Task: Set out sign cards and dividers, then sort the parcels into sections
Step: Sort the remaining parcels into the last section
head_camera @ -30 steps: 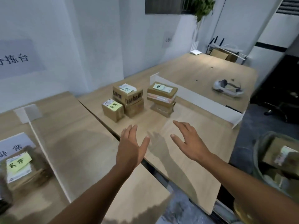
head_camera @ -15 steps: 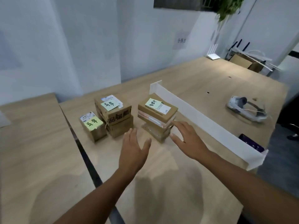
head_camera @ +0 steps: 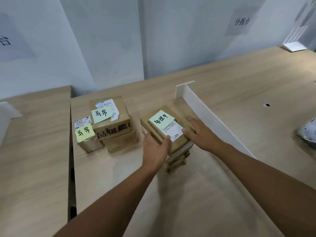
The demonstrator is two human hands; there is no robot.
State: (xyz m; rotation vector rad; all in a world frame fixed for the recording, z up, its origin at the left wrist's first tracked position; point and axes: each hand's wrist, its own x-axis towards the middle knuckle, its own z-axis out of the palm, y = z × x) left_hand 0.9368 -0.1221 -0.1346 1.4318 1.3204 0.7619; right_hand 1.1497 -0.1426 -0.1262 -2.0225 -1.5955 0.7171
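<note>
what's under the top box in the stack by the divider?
More flat parcels stacked under the top box. Count unclear: the left hand and the box itself cover most of them.

Matt brown cardboard parcels [head_camera: 166, 132] with pale green paper notes [head_camera: 161, 119]; smooth matt wood-grain table [head_camera: 239, 93]; smooth white divider [head_camera: 212, 117]; glossy tape on small parcel [head_camera: 89, 142].

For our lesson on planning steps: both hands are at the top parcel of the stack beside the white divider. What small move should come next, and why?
Probably lift the top parcel straight up off the parcels beneath, which sit unevenly. The left hand grips its near corner, thumb on top, and the right hand lies flat on its right side.
</note>
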